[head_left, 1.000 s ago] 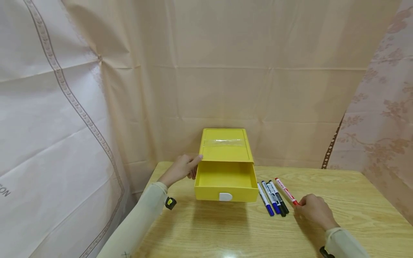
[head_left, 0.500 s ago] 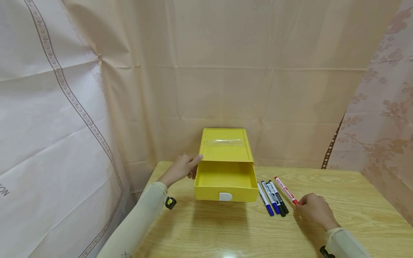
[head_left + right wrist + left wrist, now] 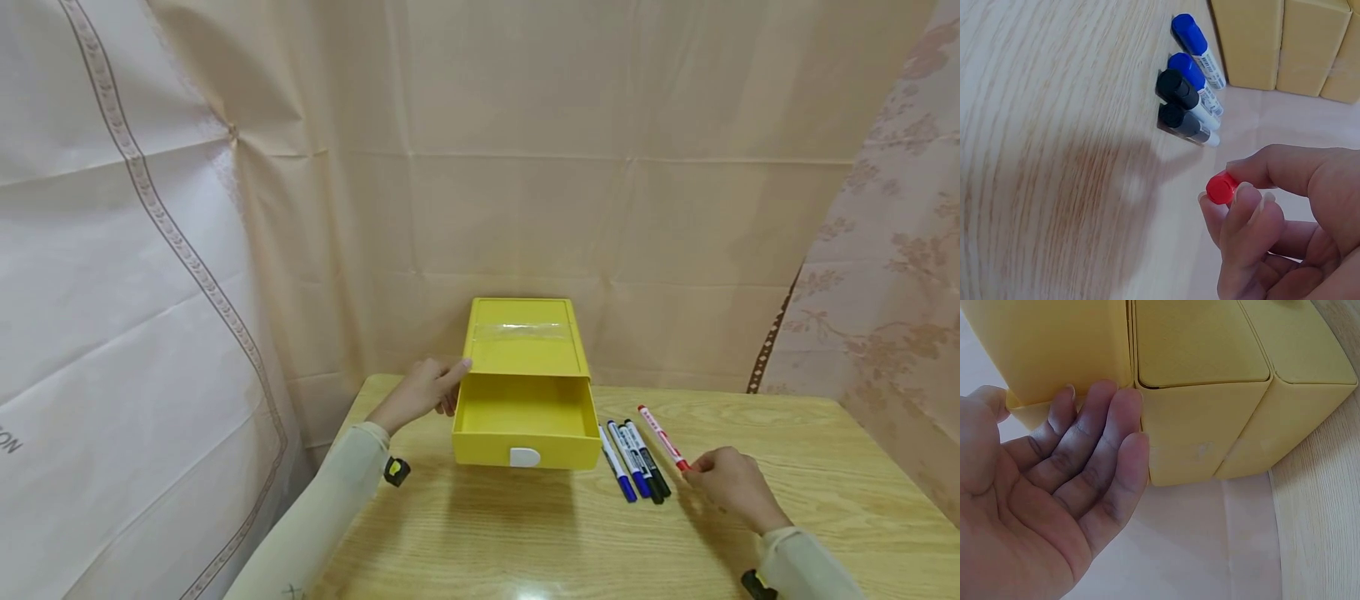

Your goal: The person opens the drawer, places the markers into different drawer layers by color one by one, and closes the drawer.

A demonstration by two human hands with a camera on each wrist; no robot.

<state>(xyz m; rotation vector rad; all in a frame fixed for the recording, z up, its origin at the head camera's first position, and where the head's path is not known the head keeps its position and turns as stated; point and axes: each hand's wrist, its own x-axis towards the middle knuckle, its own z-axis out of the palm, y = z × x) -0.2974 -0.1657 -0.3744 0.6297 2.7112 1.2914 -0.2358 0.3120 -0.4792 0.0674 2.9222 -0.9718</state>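
Note:
A yellow drawer unit [image 3: 528, 350] stands at the back of the table, its top drawer [image 3: 476, 450] pulled out with bare floor showing inside. My left hand [image 3: 420, 393] holds the unit's left side, thumb over the upper front edge. In the left wrist view the curved fingers [image 3: 1124, 422] lie against its side wall. My right hand [image 3: 735, 483] pinches a red marker [image 3: 660, 435] at its capped end. The red cap [image 3: 1219, 189] shows between thumb and fingers in the right wrist view, with a shadow on the table beyond.
Two blue-capped markers [image 3: 617, 463] and two black-capped markers [image 3: 651, 462] lie side by side right of the drawer. A white handle [image 3: 524, 457] juts from the drawer front. Clear tape [image 3: 521, 332] crosses the unit's top. A beige curtain [image 3: 517, 208] hangs behind the wooden table [image 3: 487, 550].
My right hand and the red marker have shifted slightly up and left in the head view. My left hand and the drawer unit stay in place.

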